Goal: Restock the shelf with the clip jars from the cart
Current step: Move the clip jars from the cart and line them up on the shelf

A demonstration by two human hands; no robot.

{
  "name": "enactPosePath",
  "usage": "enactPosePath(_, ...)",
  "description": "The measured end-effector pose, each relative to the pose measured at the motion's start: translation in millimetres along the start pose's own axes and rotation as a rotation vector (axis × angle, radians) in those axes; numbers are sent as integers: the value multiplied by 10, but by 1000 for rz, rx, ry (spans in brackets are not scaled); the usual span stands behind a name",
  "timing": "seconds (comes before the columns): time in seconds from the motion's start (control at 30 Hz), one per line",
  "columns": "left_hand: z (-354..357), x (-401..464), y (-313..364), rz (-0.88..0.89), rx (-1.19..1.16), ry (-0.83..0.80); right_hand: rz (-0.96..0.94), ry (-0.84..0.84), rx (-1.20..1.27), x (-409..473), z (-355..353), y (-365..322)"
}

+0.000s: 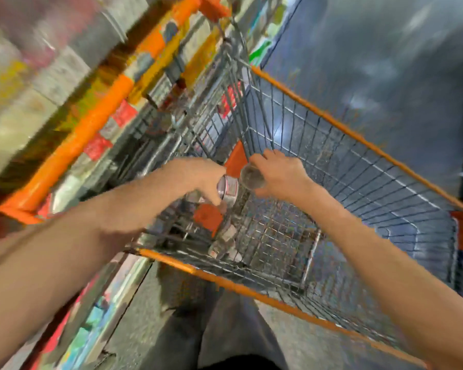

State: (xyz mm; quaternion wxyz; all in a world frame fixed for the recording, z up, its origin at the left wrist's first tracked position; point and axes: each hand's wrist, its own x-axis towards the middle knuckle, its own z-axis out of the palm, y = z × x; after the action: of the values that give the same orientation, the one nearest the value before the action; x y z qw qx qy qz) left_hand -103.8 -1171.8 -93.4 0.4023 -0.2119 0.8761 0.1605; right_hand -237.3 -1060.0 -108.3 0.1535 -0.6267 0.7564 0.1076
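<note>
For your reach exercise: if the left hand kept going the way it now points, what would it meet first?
Probably the jar held by the right hand; the left hand, gripping its own jar, points toward it. Depth is unclear.

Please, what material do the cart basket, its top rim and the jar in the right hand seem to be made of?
Cart basket: grey metal wire, judging by the thin crossed bars with a dull shine.
Top rim: an orange coating or strip, probably plastic; blur leaves it open.
Jar in the right hand: clear plastic or glass, since its round end looks see-through. The right hand grips it.
</note>
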Motion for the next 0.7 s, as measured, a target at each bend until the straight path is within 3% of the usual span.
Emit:
enactPosePath(0.2,-597,-801,-83,-66,12,0,-26,92,-25,-128,-839,-214)
enactPosePath(0.37,-938,-1499,-182,-65,-164,-4,-104,208,-65,-331,-1468,-460)
enactPosePath(0.7,-891,-3037,-522,-183,-284,315,-319,352,-102,-697,-2473,-1275)
